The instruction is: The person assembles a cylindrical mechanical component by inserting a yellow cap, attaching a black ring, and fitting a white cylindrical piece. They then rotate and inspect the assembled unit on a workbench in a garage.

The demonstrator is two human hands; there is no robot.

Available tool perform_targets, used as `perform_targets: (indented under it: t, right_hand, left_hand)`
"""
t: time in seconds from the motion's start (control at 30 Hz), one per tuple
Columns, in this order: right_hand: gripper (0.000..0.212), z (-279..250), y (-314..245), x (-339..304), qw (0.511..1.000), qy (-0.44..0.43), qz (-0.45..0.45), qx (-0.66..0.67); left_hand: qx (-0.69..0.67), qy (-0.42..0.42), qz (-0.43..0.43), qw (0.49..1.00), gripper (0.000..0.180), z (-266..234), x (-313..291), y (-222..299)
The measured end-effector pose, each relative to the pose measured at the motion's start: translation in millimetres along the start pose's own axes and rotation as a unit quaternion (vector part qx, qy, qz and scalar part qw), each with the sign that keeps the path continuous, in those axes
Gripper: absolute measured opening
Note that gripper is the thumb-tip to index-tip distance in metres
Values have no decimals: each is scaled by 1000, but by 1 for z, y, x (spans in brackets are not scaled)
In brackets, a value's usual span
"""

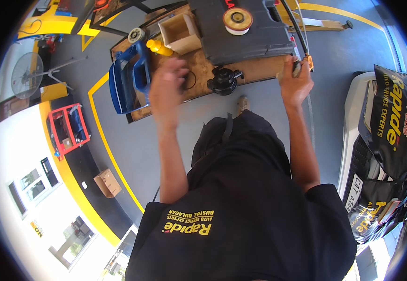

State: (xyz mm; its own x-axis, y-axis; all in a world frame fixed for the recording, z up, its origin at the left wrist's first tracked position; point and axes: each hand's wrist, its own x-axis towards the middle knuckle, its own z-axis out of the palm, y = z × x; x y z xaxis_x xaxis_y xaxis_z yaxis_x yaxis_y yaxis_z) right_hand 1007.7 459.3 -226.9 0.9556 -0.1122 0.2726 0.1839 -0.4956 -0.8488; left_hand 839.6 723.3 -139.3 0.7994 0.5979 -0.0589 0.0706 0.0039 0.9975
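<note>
My left hand (pixel 167 91), smeared by motion, is over the front of the wooden benchtop (pixel 259 69), so its fingers are unclear. Beside it are a blue plastic jug (pixel 115 89) and a thin black ring (pixel 192 78). At the bench's right end, my right hand (pixel 297 86) has its fingers closed around a small pale thing (pixel 297 70), too covered to name. Just past those fingers shows an orange piece (pixel 310 62). Between my hands, a round black part with a side stub (pixel 223 81) sits at the front edge.
Behind lie an open cardboard box (pixel 181 37), a yellow bottle (pixel 158 47), a round metal part (pixel 136 35) and a big black case (pixel 255 40) bearing a yellow-topped disc (pixel 237 19). A vehicle with black covers (pixel 393 122) stands right; a red cart (pixel 67 129) left.
</note>
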Motion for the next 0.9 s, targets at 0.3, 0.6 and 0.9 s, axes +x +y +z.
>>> perform_targets:
  t: [0.3, 0.6, 0.9]
  right_hand:
    - [63, 30, 76, -28, 879, -298, -290, -234]
    - [20, 33, -48, 49, 945, -124, -248, -174]
    - [34, 80, -115, 112, 869, -351, -262, -232]
  left_hand:
    - [451, 75, -71, 886, 125, -62, 47, -124]
    - [446, -7, -155, 881, 123, -61, 61, -124]
    - [215, 51, 1, 975, 113, -99, 45, -105]
